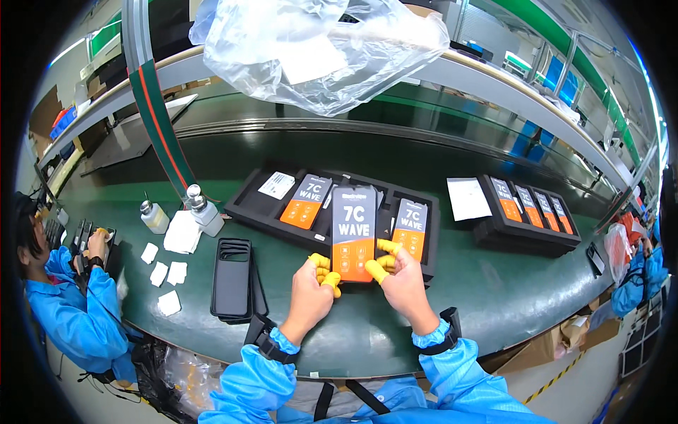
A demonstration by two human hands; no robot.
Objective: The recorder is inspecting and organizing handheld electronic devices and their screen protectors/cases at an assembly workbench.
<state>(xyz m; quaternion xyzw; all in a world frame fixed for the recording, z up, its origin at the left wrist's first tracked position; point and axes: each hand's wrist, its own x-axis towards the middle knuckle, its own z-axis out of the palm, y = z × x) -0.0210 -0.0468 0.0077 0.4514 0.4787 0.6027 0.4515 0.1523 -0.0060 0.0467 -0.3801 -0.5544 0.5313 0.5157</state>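
Between my two hands a smartphone (354,240) with a grey and orange printed face is held upright above the table's near side. My left hand (313,291) grips its lower left edge, and my right hand (403,281) its lower right edge. Yellow finger cots cover several fingertips on both. Just behind the phone lies a black foam tray (247,205), partly hidden by it. Similar phones sit in its slots, one on the left (306,201) and one on the right (409,230). To the left of my hands are stacked black phone cases (232,279).
A second black foam tray (530,238) with several phones stands right, beside a white sheet (468,199). Two bottles (154,217) and white wipes (182,232) lie left. Plastic sheeting (325,56) hangs from the shelf above. A co-worker in blue (78,311) sits at far left.
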